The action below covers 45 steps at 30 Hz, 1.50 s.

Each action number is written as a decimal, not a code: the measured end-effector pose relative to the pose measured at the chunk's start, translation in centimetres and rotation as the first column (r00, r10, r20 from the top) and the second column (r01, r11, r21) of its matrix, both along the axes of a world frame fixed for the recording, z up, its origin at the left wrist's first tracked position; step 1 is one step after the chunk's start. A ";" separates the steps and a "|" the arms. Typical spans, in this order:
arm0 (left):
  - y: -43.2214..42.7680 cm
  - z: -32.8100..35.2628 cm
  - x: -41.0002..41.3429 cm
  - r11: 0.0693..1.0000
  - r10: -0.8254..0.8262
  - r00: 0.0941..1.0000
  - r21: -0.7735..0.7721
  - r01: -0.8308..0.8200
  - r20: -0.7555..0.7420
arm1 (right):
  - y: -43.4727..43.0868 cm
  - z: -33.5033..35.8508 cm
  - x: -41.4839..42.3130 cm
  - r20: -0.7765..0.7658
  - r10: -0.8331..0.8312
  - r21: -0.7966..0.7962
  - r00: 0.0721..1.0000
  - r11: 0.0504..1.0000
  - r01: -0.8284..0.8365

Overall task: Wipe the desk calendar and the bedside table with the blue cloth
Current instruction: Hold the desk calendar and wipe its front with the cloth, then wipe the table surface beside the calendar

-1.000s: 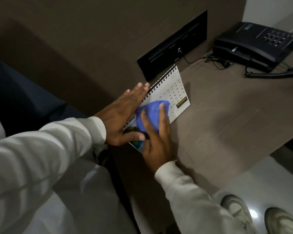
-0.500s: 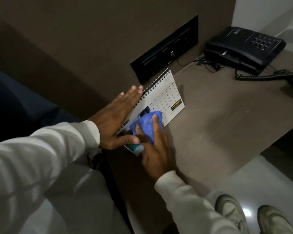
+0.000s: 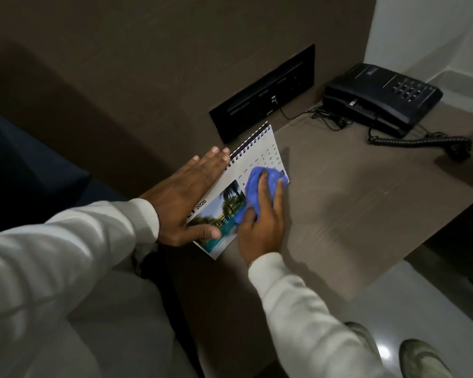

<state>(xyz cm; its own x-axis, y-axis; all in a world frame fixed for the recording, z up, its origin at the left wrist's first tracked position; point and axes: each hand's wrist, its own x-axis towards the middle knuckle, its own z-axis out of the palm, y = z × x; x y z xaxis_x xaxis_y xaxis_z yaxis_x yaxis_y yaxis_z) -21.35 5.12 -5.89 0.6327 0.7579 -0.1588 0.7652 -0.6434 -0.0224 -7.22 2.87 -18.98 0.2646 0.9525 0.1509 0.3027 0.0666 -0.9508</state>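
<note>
A white spiral-bound desk calendar (image 3: pixel 260 151) with a palm-tree photo stands on the brown bedside table (image 3: pixel 352 203), near its left edge. My left hand (image 3: pixel 186 197) grips the calendar's left end, fingers flat behind it and thumb across the photo in front. My right hand (image 3: pixel 262 222) presses the bunched blue cloth (image 3: pixel 253 186) against the calendar's front face, over the right part of the date grid. The cloth hides the lower dates.
A black telephone (image 3: pixel 382 96) with a coiled cord (image 3: pixel 418 141) sits at the table's back right. A black socket panel (image 3: pixel 262 94) is set in the brown wall behind the calendar. Glossy floor and my shoes (image 3: pixel 421 358) are at lower right.
My right hand has slid the blue cloth from the calendar's photo side rightward across its face, uncovering the photo. My left hand has kept its hold.
</note>
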 end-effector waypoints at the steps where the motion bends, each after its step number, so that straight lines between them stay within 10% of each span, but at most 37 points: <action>1: 0.0 -0.1 0.0 1.000 0.003 1.000 0.001 -0.003 0.007 | -1.1 0.0 -0.7 -0.019 0.025 0.031 1.000 0.999 -0.024; 8: 0.1 -0.4 -0.2 1.000 -0.015 1.000 0.003 0.015 0.025 | 0.0 2.2 -0.6 -0.134 0.081 0.201 0.988 0.978 -0.052; 24: -0.2 -0.3 0.1 1.000 0.000 1.000 -0.020 0.001 0.026 | -6.8 1.3 -4.3 -0.097 -0.033 -0.038 0.995 0.999 0.029; 27: -0.2 -0.1 0.2 1.000 -0.003 1.000 -0.004 0.003 0.016 | -8.5 1.6 -4.3 -0.138 0.139 -0.129 0.981 0.979 -0.156; 32: -0.1 0.0 0.3 0.999 -0.011 0.999 0.040 0.012 -0.036 | -9.7 2.2 -2.4 -0.111 0.460 -0.254 0.881 0.844 -0.473; 36: 0.0 0.0 0.0 0.997 0.019 0.991 0.071 -0.010 -0.133 | -6.3 4.0 2.1 -0.145 0.851 -0.465 0.505 0.392 -0.794; 39: -0.1 0.5 0.2 0.997 0.070 0.986 0.049 -0.063 -0.153 | -2.6 6.1 6.5 -0.051 0.933 -0.488 0.357 0.288 -0.824; 45: -2.2 0.6 1.6 0.918 0.391 0.900 -0.012 -0.396 0.193 | 4.4 8.2 18.2 0.014 0.716 -0.481 0.698 0.617 -0.623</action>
<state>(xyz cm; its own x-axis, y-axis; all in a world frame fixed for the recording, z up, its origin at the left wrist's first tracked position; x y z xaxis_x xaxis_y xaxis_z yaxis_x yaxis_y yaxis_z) -19.73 2.87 -5.30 0.2979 0.9536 -0.0428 0.9477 -0.2901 0.1331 10.98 7.31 -10.78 -0.4621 0.8263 -0.3221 0.5051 -0.0532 -0.8614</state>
